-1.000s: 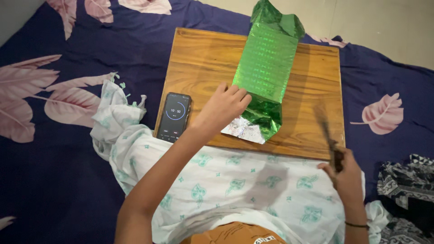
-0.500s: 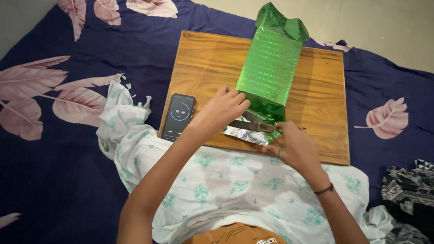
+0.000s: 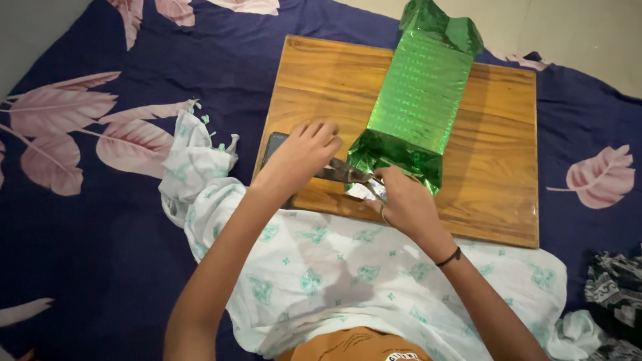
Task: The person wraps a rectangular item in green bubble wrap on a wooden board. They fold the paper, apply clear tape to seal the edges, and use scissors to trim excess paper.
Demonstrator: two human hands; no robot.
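Observation:
A box wrapped in shiny green foil paper (image 3: 418, 100) lies lengthwise on a wooden board (image 3: 495, 180). Its near end is crumpled, with silver paper showing. My right hand (image 3: 404, 204) grips a pair of scissors (image 3: 348, 175) at that near end, the blades pointing left. My left hand (image 3: 301, 154) rests with curled fingers on the board just left of the wrapped box, by the blade tips. It covers most of a dark phone (image 3: 273, 142). Whether it pinches any paper is hidden.
The board sits over my lap on a white cloth with a green print (image 3: 321, 267), which spreads across a dark blue bedsheet with pink leaves (image 3: 100, 127). A black-and-white patterned cloth (image 3: 615, 294) lies at the right edge. Bare floor shows at the top right.
My right hand has brought the scissors in from the right edge of the board to the package's near end. My left hand has slid left off the wrapper and over the phone.

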